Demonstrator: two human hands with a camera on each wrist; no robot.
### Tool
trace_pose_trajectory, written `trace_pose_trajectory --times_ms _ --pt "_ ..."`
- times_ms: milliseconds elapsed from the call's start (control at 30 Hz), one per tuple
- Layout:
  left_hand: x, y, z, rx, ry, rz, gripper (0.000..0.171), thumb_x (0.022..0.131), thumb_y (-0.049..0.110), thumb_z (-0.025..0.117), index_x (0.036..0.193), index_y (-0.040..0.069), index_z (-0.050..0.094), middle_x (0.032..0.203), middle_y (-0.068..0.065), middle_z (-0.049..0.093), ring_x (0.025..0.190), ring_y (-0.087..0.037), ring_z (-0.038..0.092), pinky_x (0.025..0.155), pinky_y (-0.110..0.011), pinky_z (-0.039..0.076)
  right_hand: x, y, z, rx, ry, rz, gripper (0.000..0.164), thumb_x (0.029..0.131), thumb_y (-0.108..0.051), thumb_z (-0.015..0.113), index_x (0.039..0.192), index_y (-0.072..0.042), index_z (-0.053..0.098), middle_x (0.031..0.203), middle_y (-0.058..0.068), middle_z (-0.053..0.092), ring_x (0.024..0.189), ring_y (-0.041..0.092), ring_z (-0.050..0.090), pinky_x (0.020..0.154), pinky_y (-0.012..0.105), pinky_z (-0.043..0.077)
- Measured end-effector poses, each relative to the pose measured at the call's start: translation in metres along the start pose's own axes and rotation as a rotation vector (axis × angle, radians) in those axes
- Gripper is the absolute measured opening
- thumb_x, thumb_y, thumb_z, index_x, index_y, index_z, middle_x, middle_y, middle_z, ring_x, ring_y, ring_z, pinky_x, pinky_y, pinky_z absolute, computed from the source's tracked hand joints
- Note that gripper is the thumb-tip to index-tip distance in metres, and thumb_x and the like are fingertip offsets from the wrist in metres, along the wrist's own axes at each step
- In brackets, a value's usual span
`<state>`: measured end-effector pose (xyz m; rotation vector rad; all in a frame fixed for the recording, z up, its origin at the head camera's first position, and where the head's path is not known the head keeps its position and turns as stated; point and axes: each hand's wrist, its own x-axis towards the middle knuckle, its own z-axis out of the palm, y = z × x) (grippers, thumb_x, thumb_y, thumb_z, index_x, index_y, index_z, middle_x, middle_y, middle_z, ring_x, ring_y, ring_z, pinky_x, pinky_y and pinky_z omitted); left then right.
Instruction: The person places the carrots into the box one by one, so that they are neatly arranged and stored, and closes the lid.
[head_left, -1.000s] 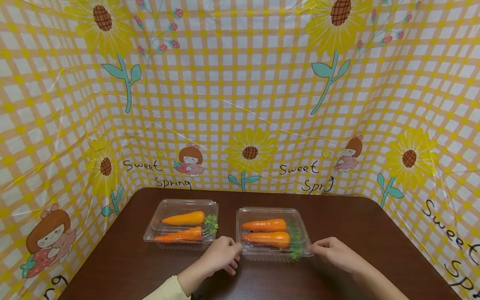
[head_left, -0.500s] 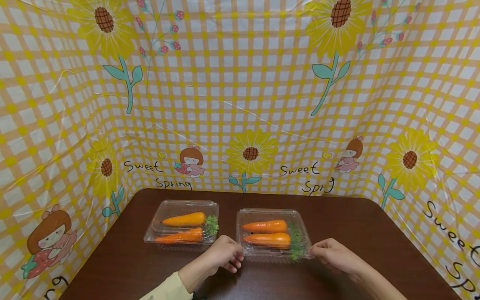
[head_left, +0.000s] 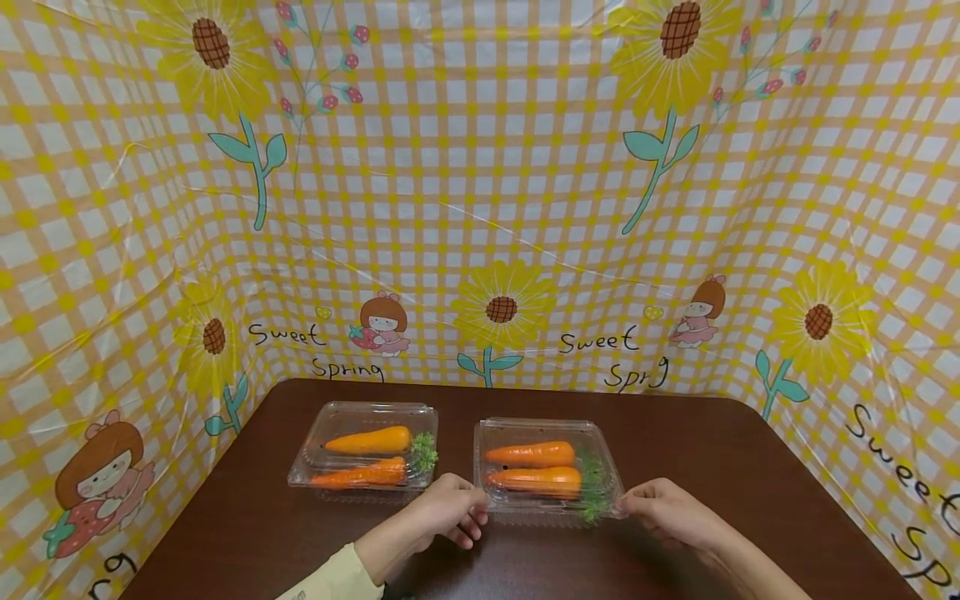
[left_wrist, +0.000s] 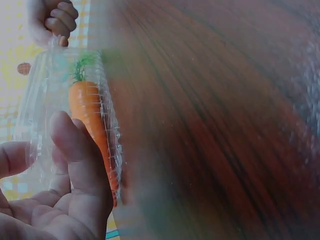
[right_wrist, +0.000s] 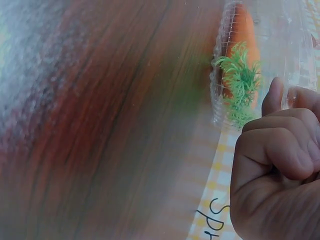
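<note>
A clear plastic clamshell box (head_left: 517, 430) sits closed on the table, right of centre. Inside it lie two orange carrots with green leafy tops (head_left: 592, 479); the lower carrot (head_left: 540, 481) is nearer me. My left hand (head_left: 450, 510) pinches the box's front left corner, thumb and index finger on the rim, as the left wrist view also shows. At the front right corner, my right hand (head_left: 663, 508) pinches the rim, its other fingers curled in the right wrist view (right_wrist: 285, 150). Part of the rim is hidden behind the fingertips.
Left of this box stands a second clear clamshell box (head_left: 352, 410), holding an orange-yellow carrot (head_left: 367, 439) and a redder one (head_left: 363, 474). The brown table (head_left: 712, 450) is bordered at the back and sides by a checked sunflower cloth (head_left: 570, 183).
</note>
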<state>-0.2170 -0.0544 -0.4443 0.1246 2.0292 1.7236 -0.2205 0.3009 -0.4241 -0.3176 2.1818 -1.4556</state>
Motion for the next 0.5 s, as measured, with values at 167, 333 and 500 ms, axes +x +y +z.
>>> trace_pose_trajectory --times_ms 167,333,500 --pt "0.000 0.001 0.000 -0.006 -0.013 0.000 0.023 0.094 0.018 0.061 0.094 -0.004 0.070 0.076 -0.005 0.062 0.055 -0.012 0.057 0.047 -0.020 0.050 0.001 0.000 -0.001 -0.002 0.008 -0.003 0.027 0.100 -0.018 0.056 0.087 0.003 0.068 0.053 -0.011 0.025 0.044 0.005 0.017 0.041 0.020 0.020" --pt "-0.006 -0.002 -0.002 0.021 -0.025 -0.004 0.031 0.096 0.025 0.062 0.099 -0.005 0.070 0.080 -0.009 0.063 0.057 -0.013 0.057 0.046 -0.021 0.051 0.000 0.000 -0.001 -0.019 0.019 -0.002 0.032 0.100 -0.020 0.057 0.093 0.009 0.068 0.052 -0.011 0.027 0.044 0.004 0.018 0.041 0.020 0.021" --pt "-0.024 -0.002 -0.012 0.146 -0.057 0.035 0.031 0.097 0.026 0.065 0.102 -0.004 0.068 0.088 -0.017 0.064 0.060 -0.017 0.060 0.048 -0.027 0.054 -0.006 -0.001 -0.008 -0.143 0.064 0.004 0.038 0.103 -0.029 0.056 0.104 0.005 0.071 0.060 -0.007 0.043 0.050 0.006 0.033 0.047 0.024 0.031"
